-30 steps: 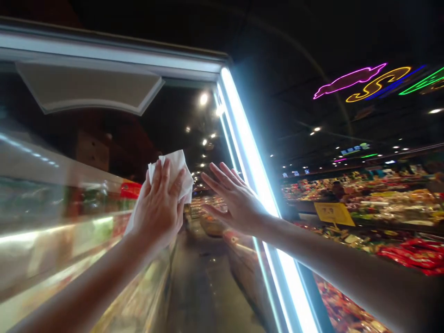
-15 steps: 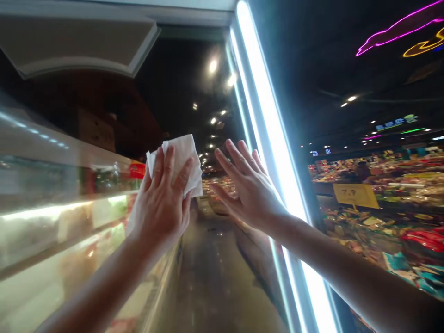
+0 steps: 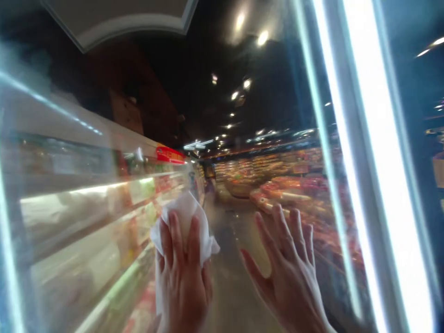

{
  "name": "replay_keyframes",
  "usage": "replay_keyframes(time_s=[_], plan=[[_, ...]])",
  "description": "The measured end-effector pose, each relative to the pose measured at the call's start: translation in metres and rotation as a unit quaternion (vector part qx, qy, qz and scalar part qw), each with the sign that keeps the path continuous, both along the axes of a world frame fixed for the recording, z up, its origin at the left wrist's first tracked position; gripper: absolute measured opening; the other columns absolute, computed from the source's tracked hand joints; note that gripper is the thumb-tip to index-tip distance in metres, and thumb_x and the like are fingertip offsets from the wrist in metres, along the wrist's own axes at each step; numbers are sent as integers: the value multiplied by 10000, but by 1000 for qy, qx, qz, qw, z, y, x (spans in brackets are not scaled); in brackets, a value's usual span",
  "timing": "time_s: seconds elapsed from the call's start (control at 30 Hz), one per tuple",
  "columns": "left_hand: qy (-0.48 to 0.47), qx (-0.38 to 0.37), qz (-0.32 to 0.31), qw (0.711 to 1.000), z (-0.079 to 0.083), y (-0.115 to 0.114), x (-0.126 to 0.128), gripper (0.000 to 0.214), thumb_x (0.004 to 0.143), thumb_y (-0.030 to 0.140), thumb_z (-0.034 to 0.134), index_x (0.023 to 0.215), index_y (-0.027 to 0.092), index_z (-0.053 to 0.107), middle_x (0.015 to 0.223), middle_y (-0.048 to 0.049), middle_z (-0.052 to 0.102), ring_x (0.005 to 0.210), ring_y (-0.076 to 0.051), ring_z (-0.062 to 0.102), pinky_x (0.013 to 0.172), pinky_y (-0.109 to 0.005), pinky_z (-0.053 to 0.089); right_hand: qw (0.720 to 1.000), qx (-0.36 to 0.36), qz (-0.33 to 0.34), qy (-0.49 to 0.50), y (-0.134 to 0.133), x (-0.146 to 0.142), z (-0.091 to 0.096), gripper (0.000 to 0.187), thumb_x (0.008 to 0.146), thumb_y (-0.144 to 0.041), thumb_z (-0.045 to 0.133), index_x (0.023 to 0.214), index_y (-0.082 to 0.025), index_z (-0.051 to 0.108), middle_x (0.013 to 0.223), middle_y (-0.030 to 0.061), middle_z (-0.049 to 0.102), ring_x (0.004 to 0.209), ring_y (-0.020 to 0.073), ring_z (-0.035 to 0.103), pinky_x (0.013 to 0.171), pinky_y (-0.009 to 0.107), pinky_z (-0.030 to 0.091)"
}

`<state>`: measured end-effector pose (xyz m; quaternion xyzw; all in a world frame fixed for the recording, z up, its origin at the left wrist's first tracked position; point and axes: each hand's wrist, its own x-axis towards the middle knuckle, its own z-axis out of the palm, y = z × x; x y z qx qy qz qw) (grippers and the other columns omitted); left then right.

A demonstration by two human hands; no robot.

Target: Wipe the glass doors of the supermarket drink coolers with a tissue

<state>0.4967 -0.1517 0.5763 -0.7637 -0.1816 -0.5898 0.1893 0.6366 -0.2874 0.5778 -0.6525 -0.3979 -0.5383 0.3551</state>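
Note:
A crumpled white paper towel (image 3: pixel 189 208) lies under the outstretched fingers of my left hand (image 3: pixel 185 277), which holds it flat against what looks like a glass pane. Its edges stick out above and to either side of the fingers. To the right, my right hand (image 3: pixel 291 277) has its fingers spread and its palm turned forward, with nothing in it. Whether that palm touches the pane I cannot tell. Bright white light strips (image 3: pixel 374 138) run down the pane's right side.
Blurred lit shelves (image 3: pixel 86 208) with goods line the left, below a red sign (image 3: pixel 169 155). Heaped produce displays (image 3: pixel 294 185) appear deeper in on the right. A pale panel with a curved edge (image 3: pixel 138 21) hangs at the top. Some of this may be reflection.
The view has swung left, so the light strips now sit further right. Both hands appear lower in the picture, the towel still under my left hand and the right still spread.

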Motion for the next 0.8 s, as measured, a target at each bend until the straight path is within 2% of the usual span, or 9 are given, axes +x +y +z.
replay_keyframes(time_s=[0.07,0.23,0.4,0.57,0.67,0.8], plan=[[4,-16,3,1000,-14,3,-8,904,891,104,542,1646,278,76,1724,-120,109,1595,-385,63,1217,-644,329,1000,1,-3,9,8,-11,-8,853,976,-343,563,1656,-371,49,1732,18,67,1567,447,-22,1136,868,233],[-7,-34,-7,999,-12,22,-31,899,923,180,548,1640,308,21,1731,-121,30,1588,-412,42,1196,-708,305,999,26,14,15,32,-35,3,836,971,-365,585,1648,-415,98,1730,-2,77,1566,461,11,1154,862,172],[4,-53,14,999,-27,45,-55,886,912,130,527,1640,321,58,1729,-116,28,1587,-414,49,1162,-692,374,999,-2,32,10,68,-72,-7,881,961,-364,602,1646,-424,51,1730,7,-15,1564,485,16,1111,903,143],[-15,-35,26,999,-20,77,-87,837,955,201,520,1642,317,57,1733,-108,-25,1590,-419,-10,1159,-738,343,999,-15,38,-3,100,-106,2,878,969,-377,606,1650,-411,53,1738,25,-15,1564,479,2,1148,867,129],[-12,-59,46,997,-29,89,-101,832,960,207,517,1641,330,54,1729,-126,5,1582,-448,-20,1107,-807,337,998,-46,51,-17,114,-121,-14,869,970,-362,596,1648,-418,55,1734,33,-7,1568,477,25,1133,881,141],[5,-70,67,995,-57,94,-108,864,945,170,532,1626,408,56,1727,-111,65,1573,-481,3,1038,-896,291,998,-51,35,-34,129,-128,-41,884,953,-393,619,1658,-365,86,1728,80,-29,1566,490,-11,1114,905,102]])
